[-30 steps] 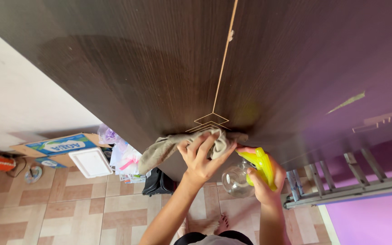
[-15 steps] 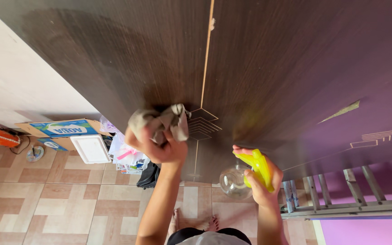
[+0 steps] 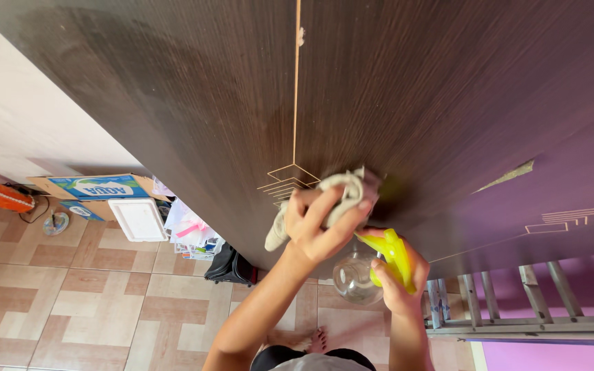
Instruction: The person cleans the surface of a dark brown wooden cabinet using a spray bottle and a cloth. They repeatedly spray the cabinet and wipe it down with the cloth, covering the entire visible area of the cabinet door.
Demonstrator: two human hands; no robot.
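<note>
Hands – L [image 3: 321, 227] grips rag [image 3: 342, 196] on door [image 3: 194, 103] | R [image 3: 397, 275] grips sprayer [image 3: 379, 264]

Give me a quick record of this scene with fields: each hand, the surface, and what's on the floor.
left hand: left hand presses a grey cloth against the dark wood panel
right hand: right hand grips a clear spray bottle with a yellow trigger head
surface: panel upright, pale inlaid line pattern beside the cloth
floor: tiled floor, cardboard box, white tray, black bag
right edge: metal ladder
</note>
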